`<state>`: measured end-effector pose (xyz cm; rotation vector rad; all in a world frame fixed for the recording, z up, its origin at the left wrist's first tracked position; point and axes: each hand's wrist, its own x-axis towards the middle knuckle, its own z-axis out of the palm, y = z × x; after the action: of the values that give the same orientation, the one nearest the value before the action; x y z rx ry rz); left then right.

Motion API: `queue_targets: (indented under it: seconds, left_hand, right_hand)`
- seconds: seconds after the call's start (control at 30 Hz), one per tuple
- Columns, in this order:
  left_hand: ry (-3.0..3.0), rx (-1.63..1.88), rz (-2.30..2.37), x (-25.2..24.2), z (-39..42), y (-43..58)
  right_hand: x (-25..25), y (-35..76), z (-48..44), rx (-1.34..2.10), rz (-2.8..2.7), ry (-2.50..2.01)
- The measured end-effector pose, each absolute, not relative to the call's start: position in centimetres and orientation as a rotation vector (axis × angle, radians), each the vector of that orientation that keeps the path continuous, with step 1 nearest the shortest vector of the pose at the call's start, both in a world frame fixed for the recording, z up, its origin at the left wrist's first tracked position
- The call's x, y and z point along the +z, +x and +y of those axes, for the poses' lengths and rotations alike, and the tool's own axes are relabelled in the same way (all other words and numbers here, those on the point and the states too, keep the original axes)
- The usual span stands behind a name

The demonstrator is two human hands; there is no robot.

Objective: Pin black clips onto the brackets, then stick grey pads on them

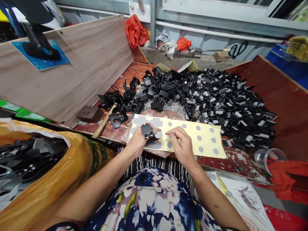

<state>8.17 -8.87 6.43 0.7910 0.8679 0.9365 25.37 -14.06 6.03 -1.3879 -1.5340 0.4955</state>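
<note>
Left hand (140, 140) is closed around a small black plastic clip with a grey pad (147, 131), held just over the near edge of the pale yellow backing sheet of round grey stickers (204, 141). Right hand (182, 145) has its fingers curled with the tips down on that sheet, and I can't tell if it's pinching a sticker. A big pile of black plastic clips (216, 99) sits behind. The print on the green strips (14, 107) at far left is too blurry to read.

No legible text anywhere. Green strips (36, 115) at 9 o'clock carry pale print, too small to read. Blue board (40, 61) at 10 o'clock: faint edge marks, unreadable. Yellow sheet (204, 142) at 6 o'clock: plain grey dots only. Clip (147, 131) in left hand (138, 141): nothing readable.
</note>
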Motion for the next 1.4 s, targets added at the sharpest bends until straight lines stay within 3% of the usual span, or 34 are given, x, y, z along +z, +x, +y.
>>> queue_targets:
  seconds: [0.2, 0.3, 0.43, 0.63, 0.87, 1.03, 1.27, 1.4]
  left_hand:
    - [0.817, 0.942, 0.853, 6.4, -9.2, 8.4]
    - [0.796, 0.961, 0.933, 6.3, -8.3, 6.9]
    - [0.701, 1.029, 1.046, 6.6, -6.2, 4.7]
    - [0.807, 1.017, 0.939, 7.9, -4.3, 5.8]
    - [0.882, 0.725, 0.821, 5.3, -2.3, 9.5]
    - [0.899, 0.73, 0.832, 3.1, -1.8, 9.7]
    - [0.931, 0.744, 0.774, 3.4, -2.0, 9.3]
    - [0.917, 0.735, 0.766, 3.2, -1.7, 9.5]
  right_hand:
    - [6.8, 25.5, -14.5, 0.344, -1.608, -1.378]
    - [6.3, 27.1, -14.7, 0.023, -1.625, -1.474]
    - [4.0, 28.3, -14.5, -0.289, -2.171, -1.553]
    - [1.9, 27.5, -15.3, -0.104, -2.564, -1.566]
    - [3.0, 28.9, -17.0, 0.222, -2.098, -1.52]
    - [4.6, 26.9, -17.6, 0.182, -1.892, -1.465]
    - [2.9, 23.7, -17.9, 0.634, -1.816, -1.455]
    - [6.5, 24.1, -19.1, 1.34, -1.697, -1.182]
